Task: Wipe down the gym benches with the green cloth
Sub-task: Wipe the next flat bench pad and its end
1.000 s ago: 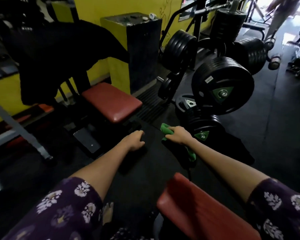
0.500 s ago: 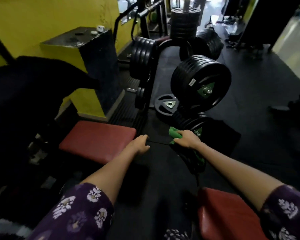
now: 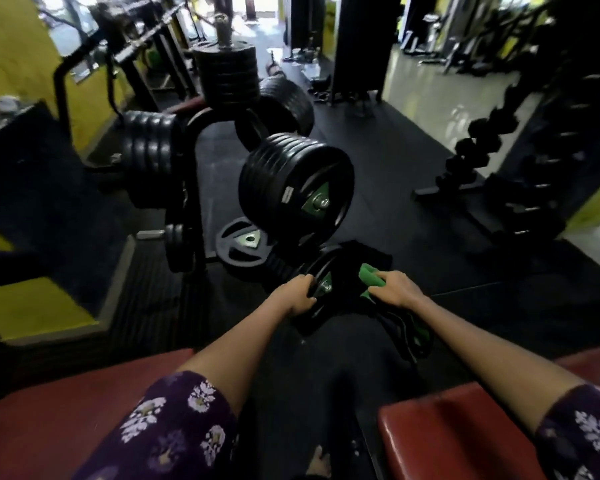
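Green cloth gripped in right hand, fingers curled around it; left hand fingers curled, state unclear; red bench pads below both forearms.

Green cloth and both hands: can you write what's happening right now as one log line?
right hand: grips green cloth | left hand: curled, apparently empty | red bench pads: near, unwiped now | cloth: off benches

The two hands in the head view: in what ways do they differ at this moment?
The right hand holds the green cloth; the left hand holds no cloth. The left hand's fingers curl on the rim of a black weight plate, while the right hand is beside that plate. Both reach forward, away from the red bench pads.
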A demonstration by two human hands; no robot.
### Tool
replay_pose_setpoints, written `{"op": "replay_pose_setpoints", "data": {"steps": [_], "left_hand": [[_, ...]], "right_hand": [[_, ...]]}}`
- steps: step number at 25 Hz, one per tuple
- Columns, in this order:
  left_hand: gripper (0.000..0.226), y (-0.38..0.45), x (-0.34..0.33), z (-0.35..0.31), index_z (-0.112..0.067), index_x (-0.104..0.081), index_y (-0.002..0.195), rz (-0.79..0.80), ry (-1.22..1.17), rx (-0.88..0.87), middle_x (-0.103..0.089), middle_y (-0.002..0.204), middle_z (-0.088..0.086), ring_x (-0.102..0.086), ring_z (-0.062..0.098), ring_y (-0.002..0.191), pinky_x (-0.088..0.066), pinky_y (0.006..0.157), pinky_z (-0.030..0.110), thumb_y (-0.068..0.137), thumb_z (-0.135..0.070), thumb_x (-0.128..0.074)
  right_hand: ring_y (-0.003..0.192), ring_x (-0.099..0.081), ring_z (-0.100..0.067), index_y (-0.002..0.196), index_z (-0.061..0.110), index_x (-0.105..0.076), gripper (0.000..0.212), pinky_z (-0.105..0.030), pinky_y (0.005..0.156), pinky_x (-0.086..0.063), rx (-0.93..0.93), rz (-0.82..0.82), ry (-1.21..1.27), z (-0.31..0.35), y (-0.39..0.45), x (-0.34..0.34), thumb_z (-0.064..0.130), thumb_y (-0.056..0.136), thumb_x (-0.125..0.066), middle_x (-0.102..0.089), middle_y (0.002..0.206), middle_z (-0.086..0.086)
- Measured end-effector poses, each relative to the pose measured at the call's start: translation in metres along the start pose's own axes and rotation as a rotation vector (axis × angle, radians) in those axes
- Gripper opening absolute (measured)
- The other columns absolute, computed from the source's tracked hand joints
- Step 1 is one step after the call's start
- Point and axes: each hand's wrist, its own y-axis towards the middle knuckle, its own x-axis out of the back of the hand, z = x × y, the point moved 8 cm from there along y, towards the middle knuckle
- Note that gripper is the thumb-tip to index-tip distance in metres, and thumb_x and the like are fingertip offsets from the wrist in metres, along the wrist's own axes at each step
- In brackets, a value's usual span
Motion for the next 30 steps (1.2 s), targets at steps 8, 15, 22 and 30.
{"op": "replay_pose_setpoints", "data": {"steps": [8,15,22,30], "left_hand": [[0.049,0.136,0.042,-0.092,-0.008,-0.04,0.136,0.064,0.086,-0.271,-0.044,0.138,0.011,-0.045,0.028,0.126,-0.037,0.103,0.033,0.092,-0.022,-0.054],[0.051,0.212,0.016,-0.199,-0.008,-0.036,0.139,0.276,0.222,-0.568,-0.04,0.141,0.011,-0.042,0.027,0.128,-0.036,0.104,0.035,0.093,-0.022,-0.053],[0.049,0.3,0.032,-0.281,-0.008,-0.036,0.139,0.332,0.304,-0.796,-0.039,0.142,0.012,-0.041,0.026,0.128,-0.035,0.102,0.032,0.095,-0.023,-0.052],[0.048,0.32,-0.049,-0.349,-0.007,-0.041,0.135,0.515,0.375,-0.993,-0.046,0.137,0.013,-0.046,0.027,0.124,-0.039,0.102,0.036,0.092,-0.02,-0.056]], "right_hand": [[0.119,-0.052,-0.028,0.138,0.03,-0.046,0.058,-0.042,0.097,-0.046,-0.25,-0.155,0.164,-0.077,0.05,0.075,0.043,0.082,-0.055,-0.05,0.136,-0.009],[0.122,-0.05,-0.026,0.136,0.029,-0.049,0.057,-0.04,0.099,-0.044,-0.523,-0.265,0.287,-0.163,0.047,0.105,0.043,0.082,-0.056,-0.051,0.137,-0.007],[0.114,-0.055,-0.027,0.136,0.03,-0.049,0.06,-0.039,0.095,-0.046,-0.815,-0.426,0.427,-0.217,0.046,0.124,0.045,0.079,-0.056,-0.057,0.127,-0.006],[0.11,-0.058,-0.03,0.135,0.027,-0.049,0.057,-0.04,0.091,-0.049,-1.068,-0.402,0.47,-0.26,0.013,0.095,0.045,0.082,-0.054,-0.057,0.123,-0.009]]}}
